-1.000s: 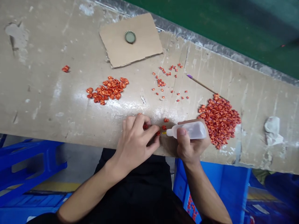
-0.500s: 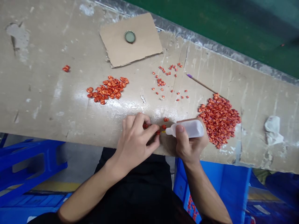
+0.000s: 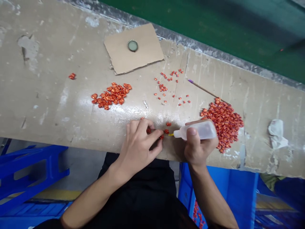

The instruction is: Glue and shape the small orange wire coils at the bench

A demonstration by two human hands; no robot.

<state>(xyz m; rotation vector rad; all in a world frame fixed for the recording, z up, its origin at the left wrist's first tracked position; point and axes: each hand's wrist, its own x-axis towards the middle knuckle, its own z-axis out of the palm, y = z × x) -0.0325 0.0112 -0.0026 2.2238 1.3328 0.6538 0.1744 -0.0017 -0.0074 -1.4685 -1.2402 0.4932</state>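
My left hand (image 3: 139, 144) rests at the near edge of the cardboard-covered table (image 3: 47, 105), its thumb and forefinger pinched on a small orange piece (image 3: 162, 137). My right hand (image 3: 199, 146) grips a translucent squeeze bottle (image 3: 199, 131) lying sideways, its yellow nozzle tip pointing left and close to that pinched piece. Two more orange pieces (image 3: 167, 127) lie just beyond the fingers. A large heap of orange pieces (image 3: 224, 122) sits beside my right hand.
A smaller orange heap (image 3: 111, 95) lies left of centre, tiny scattered bits (image 3: 170, 86) in the middle, one stray piece (image 3: 71, 76) far left. A cardboard square (image 3: 143, 54) holds a bottle cap (image 3: 132, 45). A thin stick (image 3: 202, 89), crumpled tissue (image 3: 276, 133), blue crates (image 3: 233, 194) below.
The view shifted slightly, so everything sits a little lower in frame. The bottle drew a bit to the right, away from the pinched piece. My left hand kept its pinch.
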